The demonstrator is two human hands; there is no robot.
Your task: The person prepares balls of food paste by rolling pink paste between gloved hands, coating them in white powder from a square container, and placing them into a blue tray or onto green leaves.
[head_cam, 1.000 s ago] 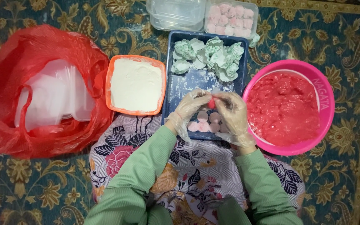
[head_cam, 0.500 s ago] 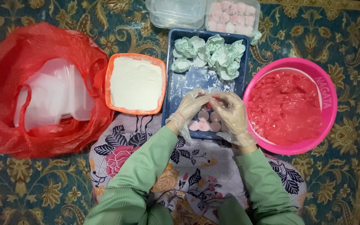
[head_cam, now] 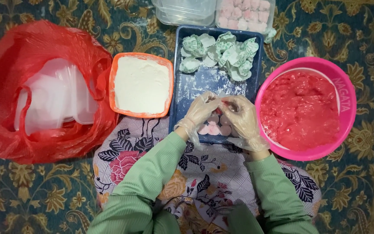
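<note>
My left hand and right hand, both in clear plastic gloves, meet fingertip to fingertip, pinched together on a small red lump of dough over the near end of the blue tray. Under my palms lie pink dough balls. Just ahead is bare floured tray, then green paper cups. Close right stands the pink basin of red dough; left, the orange flour tray.

Red plastic bag far left; clear lidded tubs top centre.
</note>
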